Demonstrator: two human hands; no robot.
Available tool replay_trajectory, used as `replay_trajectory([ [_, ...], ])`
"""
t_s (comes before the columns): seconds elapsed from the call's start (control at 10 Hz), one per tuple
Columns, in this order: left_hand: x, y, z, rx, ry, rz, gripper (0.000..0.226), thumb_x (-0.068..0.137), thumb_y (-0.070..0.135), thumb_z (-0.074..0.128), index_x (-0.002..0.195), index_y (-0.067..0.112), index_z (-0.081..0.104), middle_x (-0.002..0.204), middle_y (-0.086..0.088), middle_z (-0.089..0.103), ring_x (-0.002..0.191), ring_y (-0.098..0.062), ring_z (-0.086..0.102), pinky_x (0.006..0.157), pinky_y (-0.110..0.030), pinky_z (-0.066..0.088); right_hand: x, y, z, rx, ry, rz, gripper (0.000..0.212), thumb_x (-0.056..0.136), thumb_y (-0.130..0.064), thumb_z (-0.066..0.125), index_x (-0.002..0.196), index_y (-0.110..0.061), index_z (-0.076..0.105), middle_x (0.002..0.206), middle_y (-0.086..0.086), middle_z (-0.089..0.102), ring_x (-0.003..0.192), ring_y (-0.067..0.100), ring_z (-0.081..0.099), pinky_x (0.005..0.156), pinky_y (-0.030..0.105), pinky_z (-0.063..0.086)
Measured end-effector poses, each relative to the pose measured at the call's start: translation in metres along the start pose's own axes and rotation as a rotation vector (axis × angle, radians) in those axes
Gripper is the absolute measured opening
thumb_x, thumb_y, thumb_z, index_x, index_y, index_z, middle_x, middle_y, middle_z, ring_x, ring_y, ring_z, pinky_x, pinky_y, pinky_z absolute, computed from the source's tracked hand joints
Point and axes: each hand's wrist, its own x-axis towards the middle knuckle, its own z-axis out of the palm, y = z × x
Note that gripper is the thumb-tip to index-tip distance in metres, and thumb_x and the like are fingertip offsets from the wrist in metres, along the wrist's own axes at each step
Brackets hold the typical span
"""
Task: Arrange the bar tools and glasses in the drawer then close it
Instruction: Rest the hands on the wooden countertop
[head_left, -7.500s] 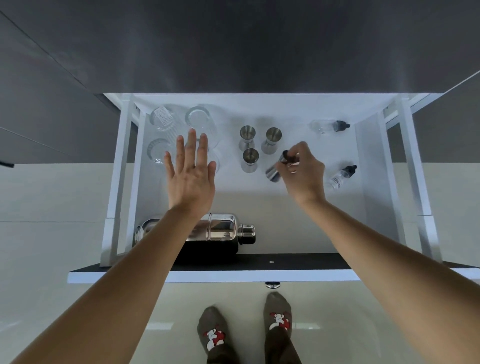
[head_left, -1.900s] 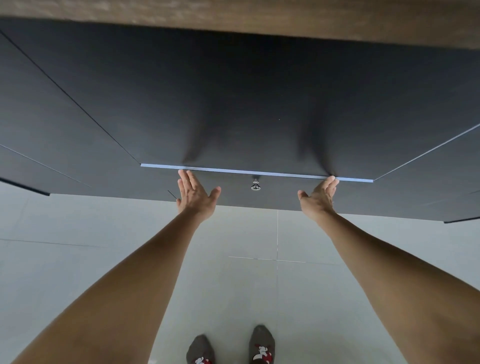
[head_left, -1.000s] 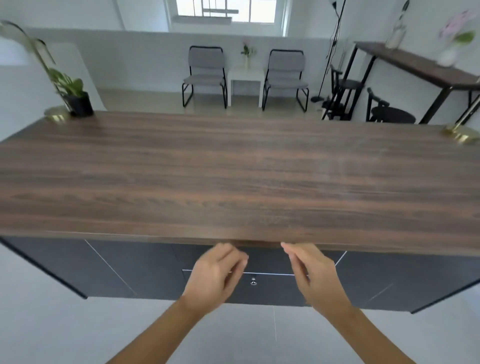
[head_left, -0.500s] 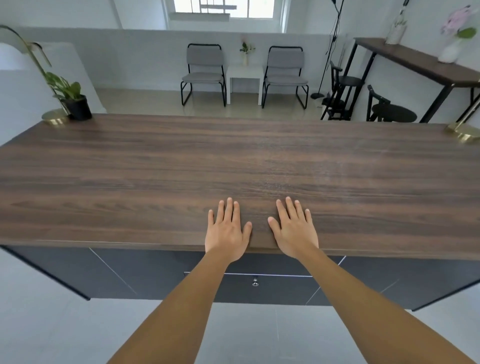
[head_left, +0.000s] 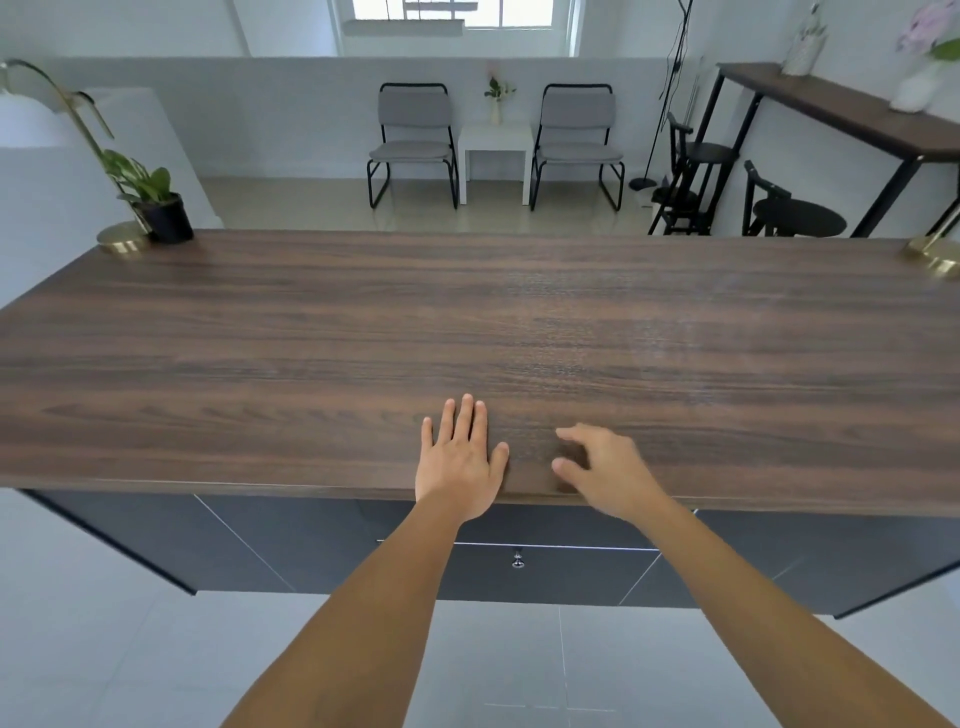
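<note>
Resting: left hand (head_left: 460, 462) lies flat on the wooden countertop (head_left: 467, 332), lower centre of the frame, fingers straight and together, holding nothing.
Right hand: right hand (head_left: 605, 470) sits just beside it, lower centre-right, fingers loosely curled with the tips near or on the wood, thumb apart; nothing gripped. Outline is slightly blurred, so contact cannot be confirmed.
Drawer position: drawer (head_left: 545, 569) sits below the counter edge, lower centre of the frame, under and between the 2 forearms. Its dark front looks flush with the neighbouring panels; a thin pale line runs along its top edge.
Knob: small metal knob (head_left: 517, 560) is on the drawer front, below both hands and well apart from any fingertip.
Contents: bar tools and glasses are not visible; presumably inside the shut drawer.
Task status: judged complete or nearly so, since the front appears closed and both hands are empty.
Risk 1: the pale line at the top may be a slight gap; a drawer not fully seated could drift open.
Risk 2: glasses inside may have shifted or knocked together on closing; this cannot be checked from here.
Risk 3: leaning on the counter edge poses no evident hazard to the drawer.
</note>
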Motion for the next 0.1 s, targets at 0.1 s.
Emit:
replay_trajectory([
  [0.1, 0.0005, 0.0027, 0.0008, 0.007, 0.018, 0.010, 0.065, 0.099, 0.049, 0.012, 0.154, 0.016, 0.000, 0.164, -0.002, -0.004, 0.151, -0.023, -0.008, 0.122, -0.049, 0.002, -0.0539, -0.0447, -0.0662, 0.572, 0.301, -0.114, 0.017, 0.087, -0.018, 0.067, 0.102, -0.025, 0.071, 0.101, 0.007, 0.075, 0.098, 0.029, 0.070, 0.088, 0.039, 0.057],
])
